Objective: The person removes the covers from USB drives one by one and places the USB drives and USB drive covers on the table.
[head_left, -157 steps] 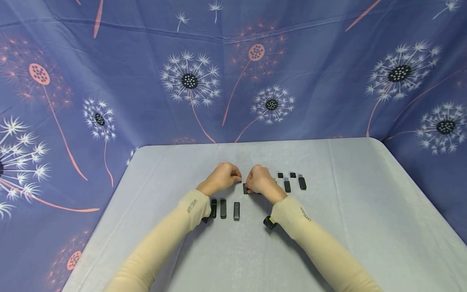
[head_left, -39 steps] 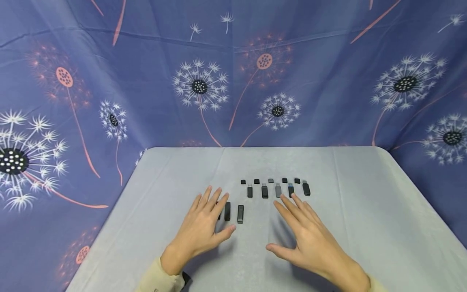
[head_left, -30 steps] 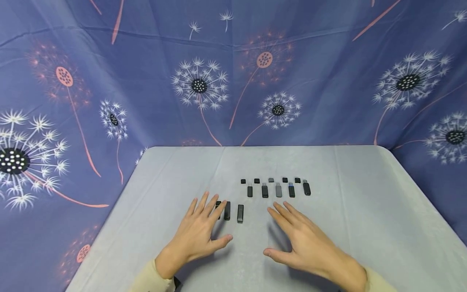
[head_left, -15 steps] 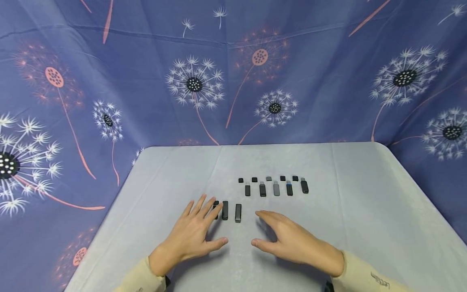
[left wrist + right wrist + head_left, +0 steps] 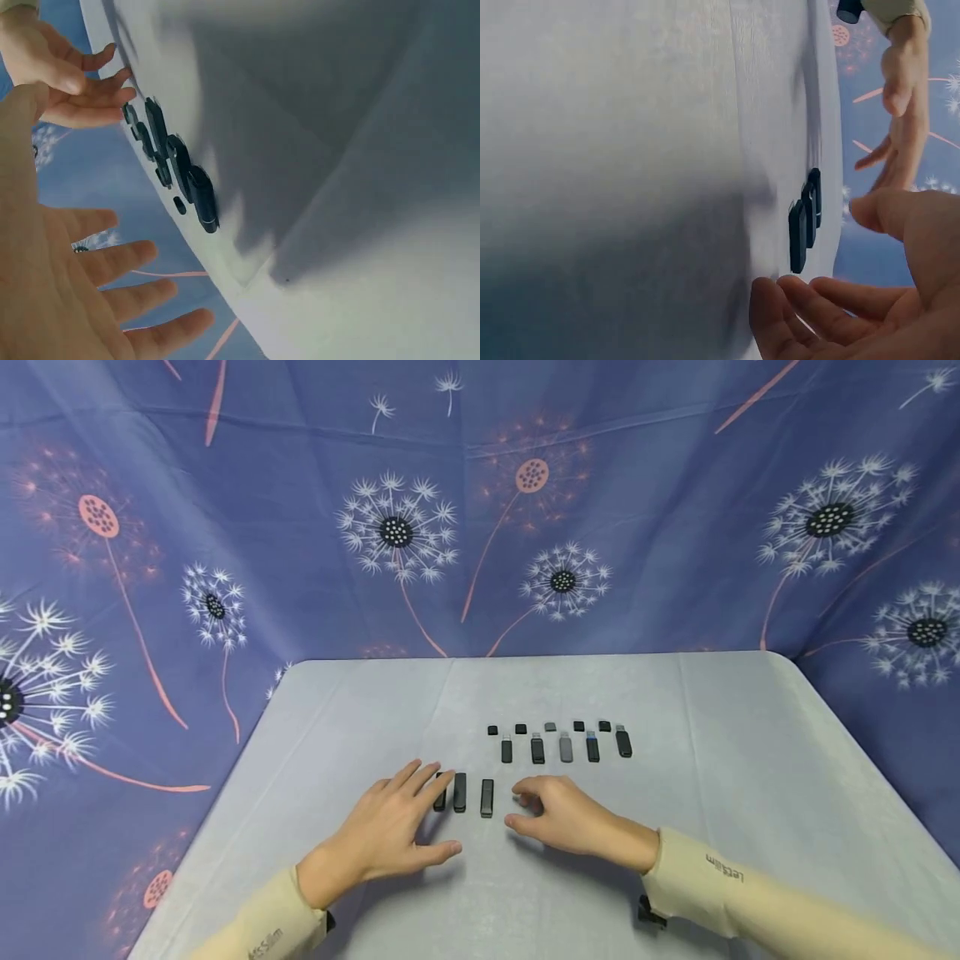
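My left hand (image 5: 386, 822) hovers with spread fingers beside the left end of a row of three capped USB sticks, its fingertips overlapping the leftmost black stick (image 5: 440, 795). Beside that lies a second black USB stick (image 5: 460, 792). The third, a dark USB stick (image 5: 487, 798), lies closest to my right hand (image 5: 562, 817), whose loosely bent fingers and separate thumb point at it with nothing between them. In the right wrist view, the fingertips (image 5: 769, 300) are a short way from the nearest stick (image 5: 798, 236). The left wrist view has my left palm (image 5: 67, 292) raised, holding nothing.
Farther back, several uncapped USB sticks form a row, among them a grey one (image 5: 566, 747) and one with a blue connector (image 5: 592, 747). Their small caps, such as a black cap (image 5: 521, 728), lie behind them. A patterned curtain (image 5: 480, 527) hangs beyond the pale table (image 5: 337, 710).
Earlier both hands worked at the back row; they have since withdrawn, leaving another uncapped stick and cap there. Lately my right hand has moved left toward the capped sticks, fingers bending.
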Available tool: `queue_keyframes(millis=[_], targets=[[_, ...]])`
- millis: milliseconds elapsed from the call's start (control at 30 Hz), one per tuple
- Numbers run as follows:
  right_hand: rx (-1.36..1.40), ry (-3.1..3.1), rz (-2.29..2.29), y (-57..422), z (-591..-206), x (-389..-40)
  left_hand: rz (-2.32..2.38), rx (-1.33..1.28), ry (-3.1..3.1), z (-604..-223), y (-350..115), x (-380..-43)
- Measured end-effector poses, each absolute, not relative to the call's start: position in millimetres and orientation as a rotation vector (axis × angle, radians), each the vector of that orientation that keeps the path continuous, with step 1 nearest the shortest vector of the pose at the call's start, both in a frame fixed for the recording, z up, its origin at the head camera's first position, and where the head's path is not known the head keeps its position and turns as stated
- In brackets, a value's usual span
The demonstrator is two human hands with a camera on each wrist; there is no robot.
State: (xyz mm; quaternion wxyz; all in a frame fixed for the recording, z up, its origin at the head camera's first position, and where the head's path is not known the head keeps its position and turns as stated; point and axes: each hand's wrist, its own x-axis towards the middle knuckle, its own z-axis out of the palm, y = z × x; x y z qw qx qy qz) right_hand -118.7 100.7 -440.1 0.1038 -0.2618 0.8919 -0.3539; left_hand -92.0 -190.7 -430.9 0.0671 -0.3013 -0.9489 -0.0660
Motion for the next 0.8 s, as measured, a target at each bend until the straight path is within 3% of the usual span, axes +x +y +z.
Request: queue_keyframes(millis=[800], targets=[[-0.49, 2.757, -0.975, 51.8, -462.9, -144.3, -0.445, -0.921, -2.704, -393.3, -177.4, -107.1]])
